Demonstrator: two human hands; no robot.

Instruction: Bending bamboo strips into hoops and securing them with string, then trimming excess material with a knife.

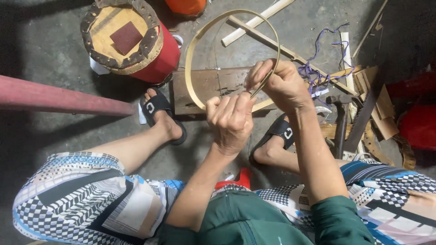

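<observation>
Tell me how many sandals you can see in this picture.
2. One black sandal is on the foot left of the hands, near the red drum; the other black sandal sits below the right hand, partly hidden by the forearm.

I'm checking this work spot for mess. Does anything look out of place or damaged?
Yes. Tangled purple string lies loose over wood scraps at the right, with a hammer and saw left on the floor. The red drum's rim looks worn. Both hands grip the hoop, which looks intact.
</observation>
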